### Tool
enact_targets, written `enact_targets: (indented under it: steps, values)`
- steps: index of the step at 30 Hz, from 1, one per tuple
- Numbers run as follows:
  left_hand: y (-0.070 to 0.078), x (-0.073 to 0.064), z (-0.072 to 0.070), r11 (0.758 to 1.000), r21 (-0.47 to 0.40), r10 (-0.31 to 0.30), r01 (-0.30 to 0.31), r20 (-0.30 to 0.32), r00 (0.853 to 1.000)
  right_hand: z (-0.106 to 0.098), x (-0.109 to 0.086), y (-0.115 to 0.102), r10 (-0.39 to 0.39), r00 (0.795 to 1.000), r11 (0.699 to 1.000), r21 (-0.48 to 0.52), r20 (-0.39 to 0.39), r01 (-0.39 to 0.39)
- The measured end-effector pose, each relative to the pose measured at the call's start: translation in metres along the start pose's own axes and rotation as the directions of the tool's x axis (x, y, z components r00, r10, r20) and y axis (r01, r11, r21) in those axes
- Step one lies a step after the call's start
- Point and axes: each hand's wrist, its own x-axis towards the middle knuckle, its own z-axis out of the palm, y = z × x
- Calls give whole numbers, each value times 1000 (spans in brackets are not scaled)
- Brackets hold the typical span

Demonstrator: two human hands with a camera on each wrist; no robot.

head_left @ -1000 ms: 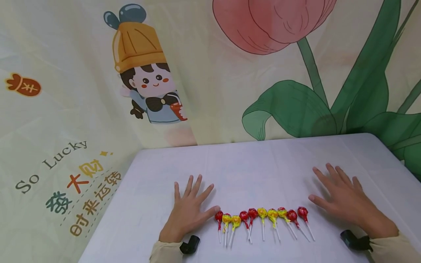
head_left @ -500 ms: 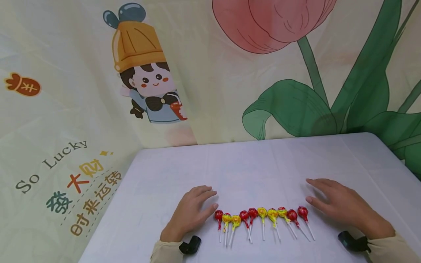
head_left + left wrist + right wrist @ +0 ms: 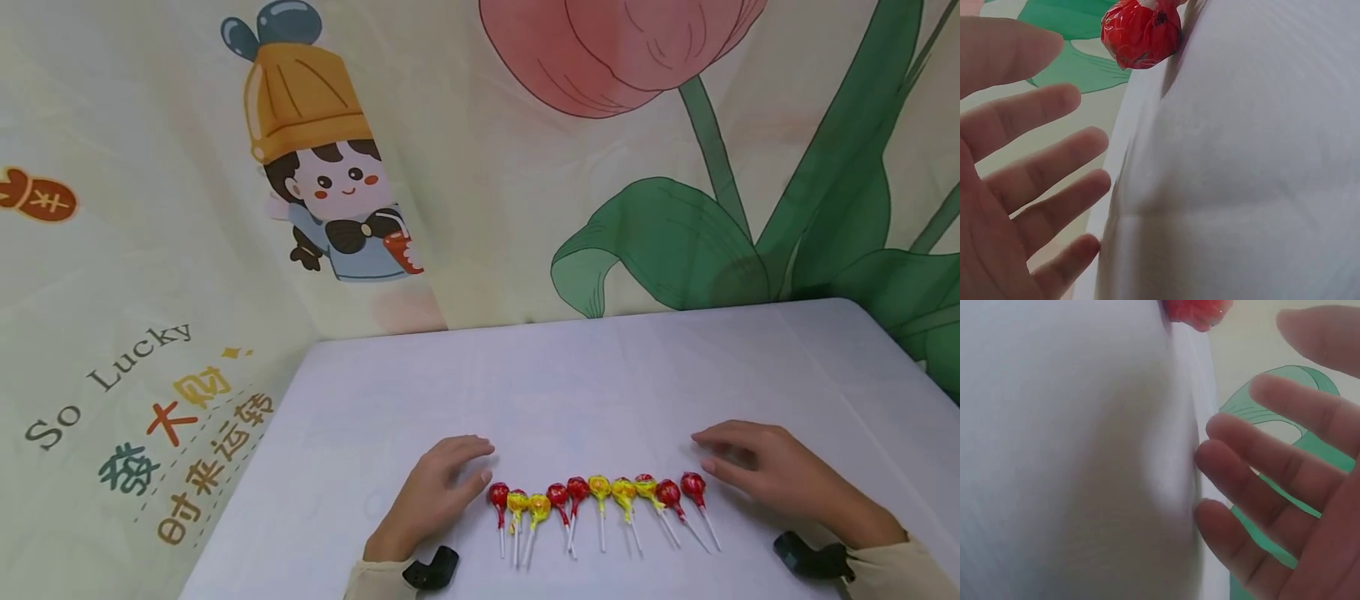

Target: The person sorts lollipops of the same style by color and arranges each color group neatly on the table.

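A row of red and yellow wrapped lollipops lies across the front of the table, white sticks toward me. My left hand [image 3: 437, 492] is at the row's left end, its thumb near a red lollipop [image 3: 498, 495]. In the left wrist view that red lollipop [image 3: 1141, 32] shows beyond the spread fingers, which hold nothing. At the other end my right hand [image 3: 780, 467] is beside the last red lollipop [image 3: 693, 485], fingers gently bent and nothing between them. Yellow lollipops [image 3: 623, 492] lie in the middle of the row.
The lollipops lie on a table with a white cloth [image 3: 570, 392]. Behind it hangs a printed backdrop [image 3: 480, 208] with a cartoon figure, a tulip and lettering. A black wrist camera [image 3: 432, 568] is on the left wrist, another black camera [image 3: 812, 556] on the right.
Both hands, earlier spread flat with fingers pointing forward, have drawn their fingers in and turned them inward toward the row's ends. The lollipops have stayed in place.
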Motion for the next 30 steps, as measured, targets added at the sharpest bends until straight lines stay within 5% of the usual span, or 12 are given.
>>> enact_targets:
  steps: [13,30]
  values:
    - [-4,-2,-3,994,-106,-24,35,101,995,3,-3,4,-6,994,990,139,108,-9]
    - [-3,0,-2,994,-102,59,-44,149,987,3,-2,1,-70,989,982,185,129,45]
